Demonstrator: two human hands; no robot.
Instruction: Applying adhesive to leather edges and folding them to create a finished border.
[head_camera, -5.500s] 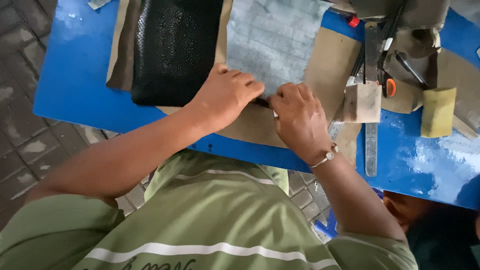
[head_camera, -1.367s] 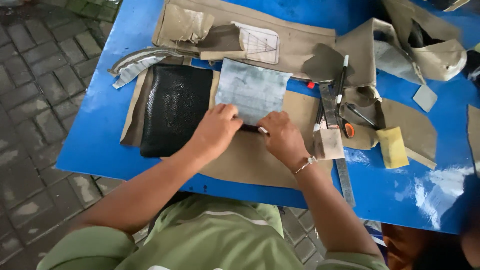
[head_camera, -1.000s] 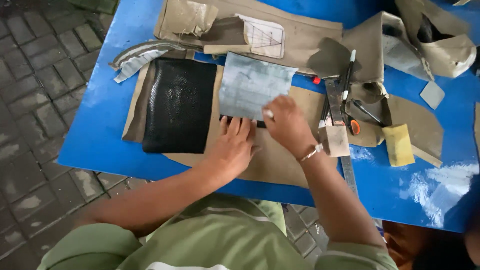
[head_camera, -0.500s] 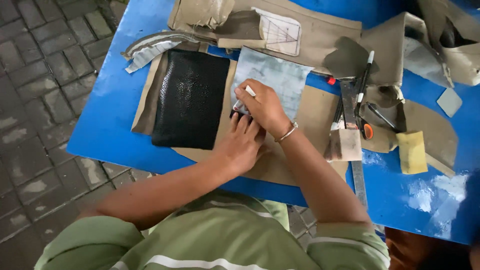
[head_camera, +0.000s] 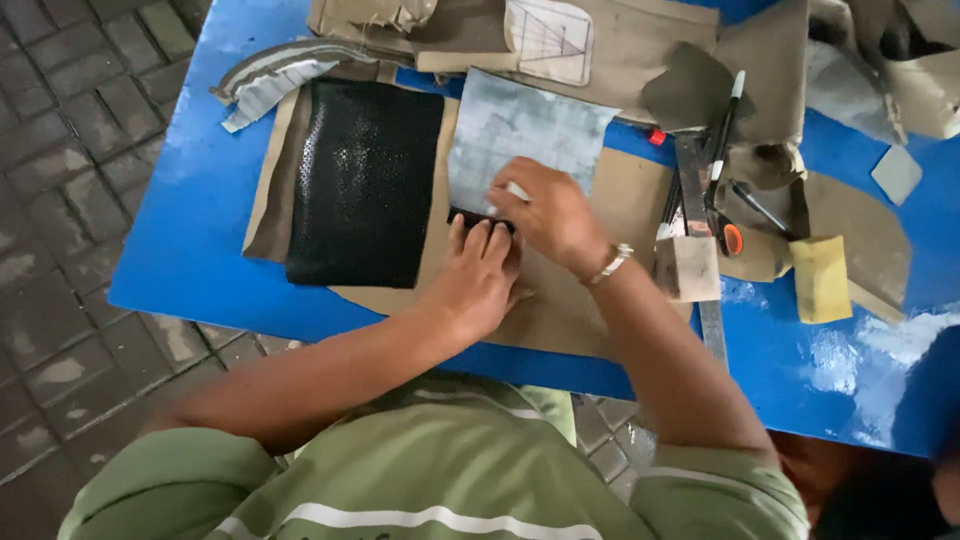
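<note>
On the blue table (head_camera: 190, 200): tan paper patterns, leather pieces and tools lie spread out.
Grey sheet (head_camera: 525, 135): flat on the large tan pattern (head_camera: 570, 300), just right of the black textured leather (head_camera: 365, 180).
Left hand (head_camera: 478, 280): fingers flat and extended, pressing the sheet's lower edge where a dark strip (head_camera: 480, 218) shows; grip open, holding nothing.
Right hand (head_camera: 548, 215): on the sheet's lower part, grip closed around a small white marking piece (head_camera: 515, 190).
To the right: pens (head_camera: 722, 130), a metal ruler (head_camera: 700, 240), a wooden block (head_camera: 688, 268), a yellow sponge (head_camera: 820, 280).
</note>
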